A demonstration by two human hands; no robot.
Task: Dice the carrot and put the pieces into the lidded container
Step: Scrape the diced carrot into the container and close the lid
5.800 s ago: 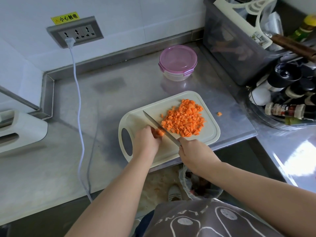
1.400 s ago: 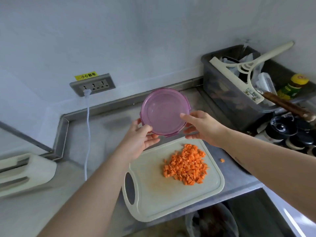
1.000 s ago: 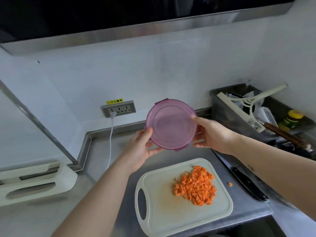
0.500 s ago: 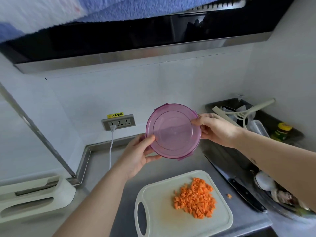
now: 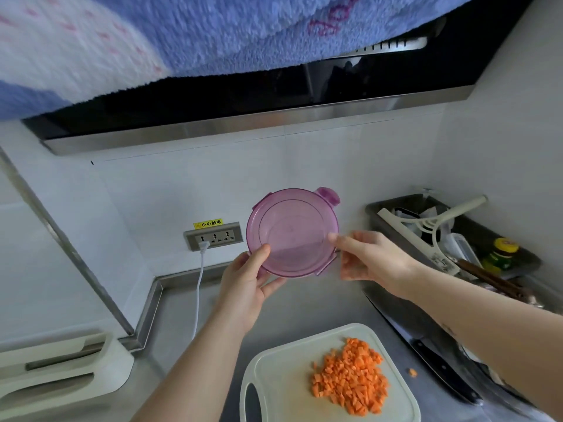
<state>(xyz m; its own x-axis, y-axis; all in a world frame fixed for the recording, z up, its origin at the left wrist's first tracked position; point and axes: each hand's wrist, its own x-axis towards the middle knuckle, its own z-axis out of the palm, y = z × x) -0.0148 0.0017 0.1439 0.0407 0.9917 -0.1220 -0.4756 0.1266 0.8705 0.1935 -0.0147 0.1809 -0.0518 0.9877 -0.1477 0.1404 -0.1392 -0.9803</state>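
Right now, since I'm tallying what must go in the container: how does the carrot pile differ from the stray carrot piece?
Count: the carrot pile is many cubes, the stray carrot piece one. Place: the pile sits on the cutting board, the stray piece on the counter between board and knife. Both are orange, outside the lidded container.

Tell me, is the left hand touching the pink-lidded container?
Touching. The head view shows the left hand gripping the container, thumb lying across its lower-left rim.

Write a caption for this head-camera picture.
Left hand and right hand hold up a pink lidded container; diced carrot sits on the cutting board, knife beside it.
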